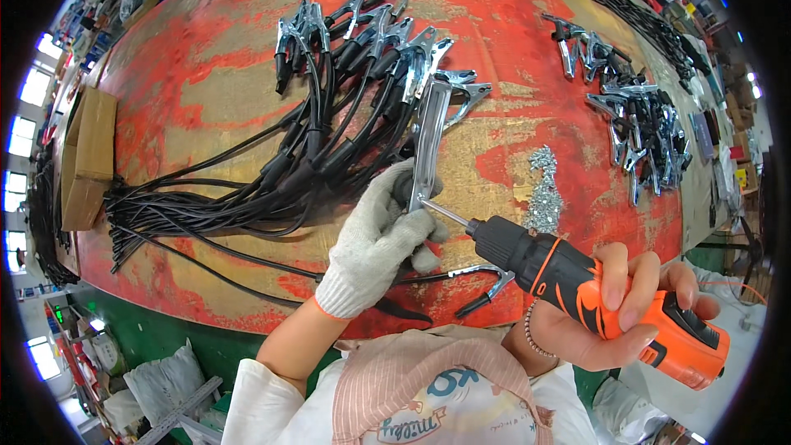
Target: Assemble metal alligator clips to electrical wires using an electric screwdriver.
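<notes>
A: Which packages are seen, and where?

B: A flat brown cardboard box (pixel 86 156) is seen at the far left edge of the red, worn table (pixel 206 58); its flaps appear folded, and what is inside cannot be told. At the far right rim, small yellow and red packets (pixel 739 166) are made out, too small to be described further. No open container is shown; the small silver screws (pixel 544 189) are heaped loose on the table, right of centre.

A: What is held by the hands?

B: A metal clamp (pixel 430 136) is gripped at its lower end by the left hand (pixel 375 243), which is covered by a white knitted glove, the fingers closed round the handle. The clamp stands near the middle of the table, its long silver arm pointed away. An orange and black cordless screwdriver (pixel 601 297) is clasped by the bare right hand (pixel 614 313), fingers wrapped over the body, and its bit is set against the clamp's base.

A: And around them?

B: A bundle of black cables with clamps (pixel 329 99) is laid to the left and beyond. A pile of loose clamps (pixel 638 128) is seen to the right. One further clamp (pixel 482 280) is lain near the table's close edge, under the screwdriver.
</notes>
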Tool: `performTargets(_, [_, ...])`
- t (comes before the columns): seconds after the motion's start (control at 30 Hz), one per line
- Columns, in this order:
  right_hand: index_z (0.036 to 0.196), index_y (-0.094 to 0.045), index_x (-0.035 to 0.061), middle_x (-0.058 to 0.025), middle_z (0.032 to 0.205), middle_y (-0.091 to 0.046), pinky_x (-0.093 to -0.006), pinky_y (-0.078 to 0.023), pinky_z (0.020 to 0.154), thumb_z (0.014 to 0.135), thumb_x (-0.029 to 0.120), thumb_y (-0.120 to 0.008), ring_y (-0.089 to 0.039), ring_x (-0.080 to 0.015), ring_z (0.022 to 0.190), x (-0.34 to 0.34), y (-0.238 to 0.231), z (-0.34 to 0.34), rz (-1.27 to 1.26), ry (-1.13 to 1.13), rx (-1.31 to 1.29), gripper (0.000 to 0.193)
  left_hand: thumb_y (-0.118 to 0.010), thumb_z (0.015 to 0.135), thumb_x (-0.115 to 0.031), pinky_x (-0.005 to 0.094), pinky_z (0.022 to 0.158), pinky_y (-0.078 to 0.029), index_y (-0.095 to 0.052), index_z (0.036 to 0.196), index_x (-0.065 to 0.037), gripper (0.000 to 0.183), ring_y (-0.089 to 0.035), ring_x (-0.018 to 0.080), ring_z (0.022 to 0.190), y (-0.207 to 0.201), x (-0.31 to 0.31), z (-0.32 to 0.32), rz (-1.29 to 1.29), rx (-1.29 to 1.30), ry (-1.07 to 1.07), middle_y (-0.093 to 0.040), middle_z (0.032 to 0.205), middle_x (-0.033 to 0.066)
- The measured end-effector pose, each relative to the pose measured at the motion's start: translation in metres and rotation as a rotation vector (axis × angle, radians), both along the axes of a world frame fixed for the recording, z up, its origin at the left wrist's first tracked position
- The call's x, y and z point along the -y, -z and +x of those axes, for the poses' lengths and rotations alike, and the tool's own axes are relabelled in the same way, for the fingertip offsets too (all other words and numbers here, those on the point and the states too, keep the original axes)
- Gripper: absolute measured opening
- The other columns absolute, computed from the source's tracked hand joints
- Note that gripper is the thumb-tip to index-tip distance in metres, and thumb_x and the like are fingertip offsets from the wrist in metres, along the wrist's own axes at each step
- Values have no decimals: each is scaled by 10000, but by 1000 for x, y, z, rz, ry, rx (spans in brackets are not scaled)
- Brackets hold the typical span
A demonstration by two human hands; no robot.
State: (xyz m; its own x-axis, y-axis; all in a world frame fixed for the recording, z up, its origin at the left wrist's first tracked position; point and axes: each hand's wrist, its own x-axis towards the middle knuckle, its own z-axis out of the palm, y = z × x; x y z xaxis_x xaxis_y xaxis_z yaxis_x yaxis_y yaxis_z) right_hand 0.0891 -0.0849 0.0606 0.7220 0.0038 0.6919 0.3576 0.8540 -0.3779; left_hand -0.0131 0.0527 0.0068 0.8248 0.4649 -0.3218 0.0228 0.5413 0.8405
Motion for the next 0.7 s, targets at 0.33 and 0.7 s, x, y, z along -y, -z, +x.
performTargets(0.33, [1244,-375,253,8,979,-403,-244,-401,618,714,-57,-592,-435,-90,640,-5,2,-8,-59,34,61,651,-516,842,-26,210,526,-484,-311,1321,42,526,-580,120,735,-2,6,5,115,-84,-50,-568,921,107])
performTargets(0.7, [1217,-408,245,5,964,-446,-253,-414,603,675,-97,-590,-413,-104,588,-9,4,-3,-105,-44,107,666,-521,843,-43,197,469,-415,-396,1253,22,433,-511,83,651,1,5,17,24,-123,-20,-522,836,60])
